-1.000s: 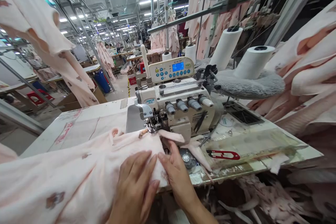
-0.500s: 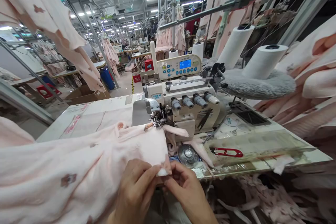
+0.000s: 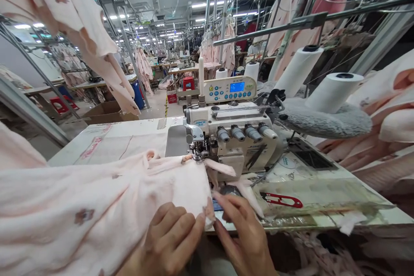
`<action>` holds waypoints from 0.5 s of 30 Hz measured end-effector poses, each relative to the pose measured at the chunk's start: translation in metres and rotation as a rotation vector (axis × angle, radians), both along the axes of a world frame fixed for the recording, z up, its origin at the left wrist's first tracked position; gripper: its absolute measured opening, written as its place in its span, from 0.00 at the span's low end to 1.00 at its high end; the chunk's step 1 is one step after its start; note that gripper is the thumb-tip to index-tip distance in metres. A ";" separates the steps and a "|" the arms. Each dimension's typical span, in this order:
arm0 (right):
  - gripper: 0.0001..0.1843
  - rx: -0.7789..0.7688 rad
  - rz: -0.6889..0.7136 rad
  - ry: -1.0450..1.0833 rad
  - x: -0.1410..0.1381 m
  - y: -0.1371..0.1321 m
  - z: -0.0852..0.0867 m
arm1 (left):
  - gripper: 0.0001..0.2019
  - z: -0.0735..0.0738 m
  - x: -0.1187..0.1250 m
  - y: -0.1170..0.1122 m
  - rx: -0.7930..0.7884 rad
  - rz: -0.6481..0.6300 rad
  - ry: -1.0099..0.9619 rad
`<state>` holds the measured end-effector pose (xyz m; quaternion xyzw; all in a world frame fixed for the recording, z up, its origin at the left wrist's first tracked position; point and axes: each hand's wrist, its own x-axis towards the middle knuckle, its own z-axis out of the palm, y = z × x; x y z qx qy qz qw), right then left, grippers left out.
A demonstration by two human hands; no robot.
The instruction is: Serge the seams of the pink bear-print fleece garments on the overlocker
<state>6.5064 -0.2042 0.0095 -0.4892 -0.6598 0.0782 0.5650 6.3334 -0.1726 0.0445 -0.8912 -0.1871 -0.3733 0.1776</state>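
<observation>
Handling pale pink printed cloth [image 3: 97, 211] near its corner, both hands close together
The left hand [image 3: 171, 235] curls against the corner, its grip hidden, so any pinch cannot be told; the right hand [image 3: 242, 235] spreads wide, just beside the edge. The cloth reaches the presser foot [image 3: 196, 148] of the overlock machine [image 3: 233, 138], and most of it lies bunched on the desk [image 3: 142, 131] nearest the person. Red thread snips [image 3: 281, 200] lie beyond; thread cones [image 3: 297, 69] stand behind.

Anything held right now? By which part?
The left hand holds the pale pink printed garment by its lower edge, near the corner. The right hand is beside that corner; any grip cannot be told.
</observation>
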 end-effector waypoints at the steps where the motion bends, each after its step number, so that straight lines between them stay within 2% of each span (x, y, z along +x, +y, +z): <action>1: 0.17 0.139 -0.024 -0.126 0.003 0.003 0.002 | 0.09 -0.002 0.003 0.000 0.023 -0.014 -0.018; 3: 0.14 0.294 -0.020 -0.243 0.005 0.010 0.006 | 0.08 -0.009 0.009 0.004 0.049 -0.002 -0.109; 6: 0.13 0.308 -0.009 -0.231 0.000 0.015 0.009 | 0.10 -0.015 0.016 0.016 -0.011 0.169 -0.201; 8: 0.12 0.307 -0.012 -0.204 -0.004 0.015 0.008 | 0.14 -0.011 0.016 0.024 -0.064 0.246 -0.197; 10: 0.11 0.293 -0.015 -0.180 -0.005 0.014 0.002 | 0.14 -0.003 0.014 0.026 -0.106 0.192 -0.140; 13: 0.12 0.263 -0.028 -0.173 -0.001 0.012 -0.010 | 0.13 0.009 0.008 0.022 -0.163 0.067 0.060; 15: 0.12 0.280 -0.020 -0.202 0.003 0.013 -0.017 | 0.18 0.008 0.004 0.019 -0.167 0.071 0.109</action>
